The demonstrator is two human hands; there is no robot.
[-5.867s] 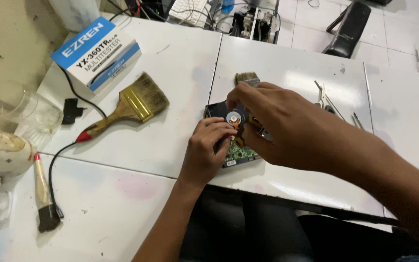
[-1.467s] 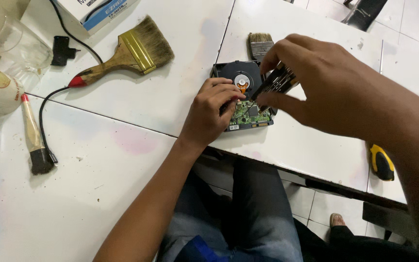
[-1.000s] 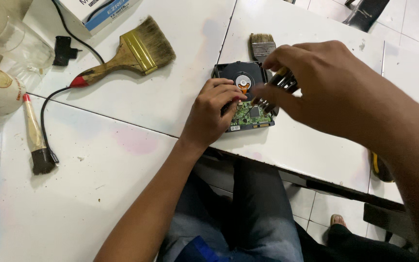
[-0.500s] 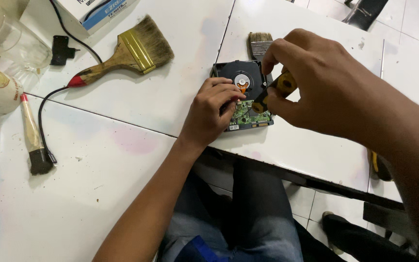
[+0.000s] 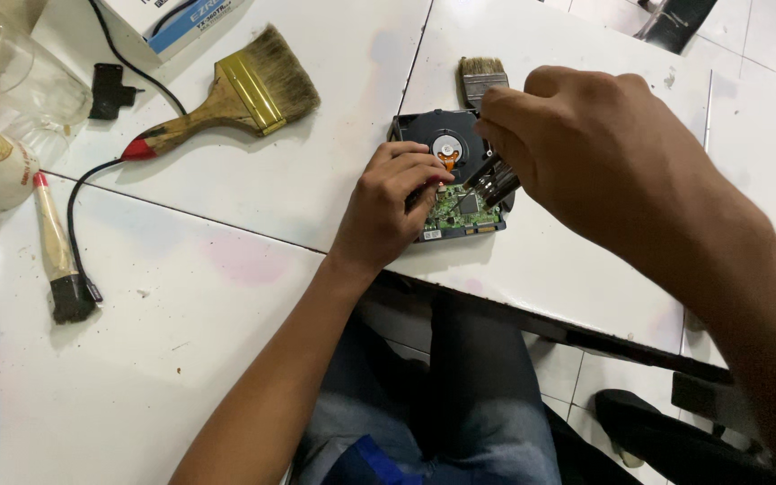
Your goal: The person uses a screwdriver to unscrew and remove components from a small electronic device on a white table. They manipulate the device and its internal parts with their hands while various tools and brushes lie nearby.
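The drive (image 5: pixel 449 175) lies board-up near the table (image 5: pixel 226 269) edge. The left hand (image 5: pixel 388 211), at its 8 o'clock, rests curled fingertips on it. The right hand (image 5: pixel 586 148), at 2 o'clock, pinches a metal tool (image 5: pixel 489 184) down onto the board. A brush (image 5: pixel 226 103) lies at 10 o'clock.

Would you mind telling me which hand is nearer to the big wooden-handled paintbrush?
Left. The left hand rests on the hard drive's near edge, just right of the paintbrush. The right hand, holding a tool, is over the drive's far side, farther away.
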